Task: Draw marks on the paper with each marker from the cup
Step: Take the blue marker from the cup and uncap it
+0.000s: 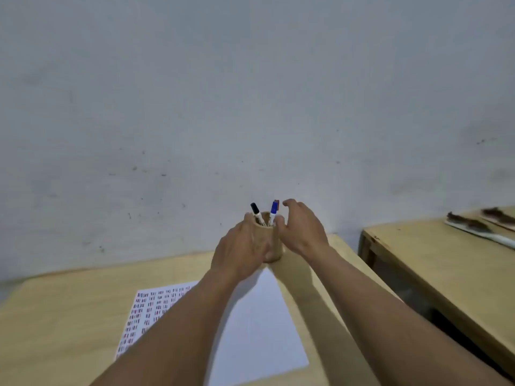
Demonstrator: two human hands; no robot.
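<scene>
A tan wooden cup (274, 240) stands at the far edge of the table, past the top of the paper. My left hand (242, 249) is wrapped around its left side. A black-capped marker (257, 213) and a blue-capped marker (273, 211) stick up out of it, with a red cap (276, 202) showing just behind the blue one. My right hand (302, 227) hovers at the cup's right side, fingers spread and curled near the blue marker, holding nothing. The white paper (256, 316) lies under my forearms, its left part covered with rows of small coloured marks.
The light wooden table (69, 316) ends at a grey wall just behind the cup. A second wooden table (434, 268) stands to the right across a dark gap, with flat white boards carrying brown bits (479, 227) on its far end.
</scene>
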